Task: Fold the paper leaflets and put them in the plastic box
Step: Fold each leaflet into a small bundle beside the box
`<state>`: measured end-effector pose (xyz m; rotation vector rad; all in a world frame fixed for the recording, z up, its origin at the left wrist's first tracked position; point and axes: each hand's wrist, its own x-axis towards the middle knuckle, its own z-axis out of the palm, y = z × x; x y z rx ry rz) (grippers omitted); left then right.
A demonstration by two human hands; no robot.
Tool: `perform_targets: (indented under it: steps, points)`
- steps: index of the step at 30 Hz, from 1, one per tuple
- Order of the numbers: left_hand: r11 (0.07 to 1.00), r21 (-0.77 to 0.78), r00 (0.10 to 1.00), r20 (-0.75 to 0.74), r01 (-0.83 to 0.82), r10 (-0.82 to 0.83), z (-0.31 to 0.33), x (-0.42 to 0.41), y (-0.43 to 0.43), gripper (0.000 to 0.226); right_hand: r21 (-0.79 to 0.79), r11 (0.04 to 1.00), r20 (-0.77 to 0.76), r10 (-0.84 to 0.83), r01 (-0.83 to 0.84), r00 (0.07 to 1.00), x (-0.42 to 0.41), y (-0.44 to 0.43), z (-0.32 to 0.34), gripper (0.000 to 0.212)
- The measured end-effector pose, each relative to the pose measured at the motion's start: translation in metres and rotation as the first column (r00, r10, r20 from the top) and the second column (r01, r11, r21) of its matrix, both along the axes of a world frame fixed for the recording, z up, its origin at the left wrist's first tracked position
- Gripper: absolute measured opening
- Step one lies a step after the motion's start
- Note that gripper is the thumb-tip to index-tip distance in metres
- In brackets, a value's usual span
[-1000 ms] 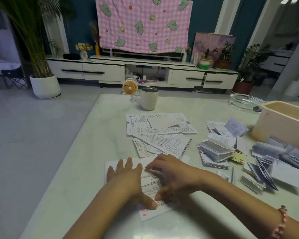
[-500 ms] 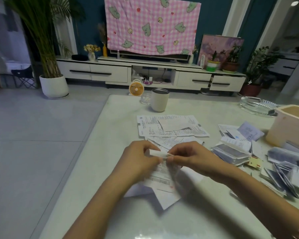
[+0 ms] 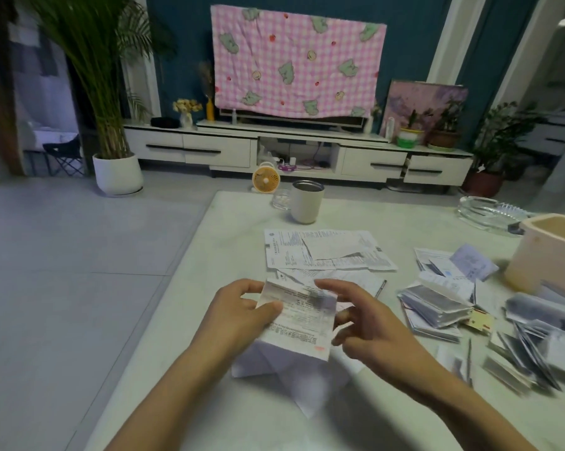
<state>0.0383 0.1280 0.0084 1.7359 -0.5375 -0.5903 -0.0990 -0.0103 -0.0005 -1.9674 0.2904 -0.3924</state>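
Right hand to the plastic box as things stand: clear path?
Probably yes. The right hand hovers by the leaflet that the left hand holds; the open-topped plastic box stands further right on the table. Only low piles of folded leaflets lie between, and a hand could pass above them.

My left hand [image 3: 242, 315] is pinching the leaflet [image 3: 302, 323], thumb on its front; right hand [image 3: 369, 327] hovers beside it, fingers loosely spread.

Fig. — printed leaflet [image 3: 299, 317]: I saw it raised, top edge folded over, blurred | unfolded leaflets [image 3: 326, 249]: lay flat beyond it | folded leaflets [image 3: 437, 304]: heaped rightward | cream plastic box [image 3: 541, 265]: stood open-topped, far right.
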Motion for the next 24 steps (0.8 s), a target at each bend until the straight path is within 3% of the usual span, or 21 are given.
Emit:
perform_targets:
  steps: [3, 5, 10, 14, 19, 21, 24]
  points:
    - [1.0, 0.024, 0.995, -0.1, 0.019, -0.016, 0.0, 0.0, 0.007, 0.016, -0.279, 0.96, 0.024, -0.003, 0.01, 1.0, 0.002, 0.002, 0.002, 0.053]
    - [0.999, 0.035, 0.988, -0.15, 0.032, -0.026, 0.001, -0.002, 0.011, 0.018, -0.322, 0.947, 0.07, 0.001, 0.021, 0.998, 0.004, 0.003, 0.007, 0.042]
    - [0.998, 0.062, 0.985, -0.172, 0.031, -0.02, 0.003, -0.002, 0.019, 0.019, -0.236, 0.971, 0.006, 0.05, -0.047, 0.999, 0.005, 0.004, 0.012, 0.037]
    - [0.995, 0.075, 0.983, -0.177, 0.061, -0.047, 0.0, -0.005, 0.021, 0.017, -0.253, 0.966, 0.025, 0.057, -0.048, 0.998, 0.01, 0.003, 0.011, 0.025]
    - [0.994, 0.065, 0.969, -0.238, 0.085, -0.067, -0.003, -0.006, 0.023, 0.013, 0.06, 0.993, 0.06, 0.097, -0.101, 0.993, 0.01, -0.008, 0.021, 0.036]
    - [0.994, 0.059, 0.966, -0.248, 0.093, -0.076, -0.003, -0.005, 0.023, 0.014, 0.065, 0.988, 0.037, 0.138, -0.14, 0.99, 0.01, -0.011, 0.023, 0.041]
    - [0.991, 0.049, 0.951, -0.289, 0.127, -0.108, -0.005, -0.005, 0.022, 0.015, -0.04, 0.983, -0.003, 0.181, -0.181, 0.983, 0.012, -0.009, 0.019, 0.03]
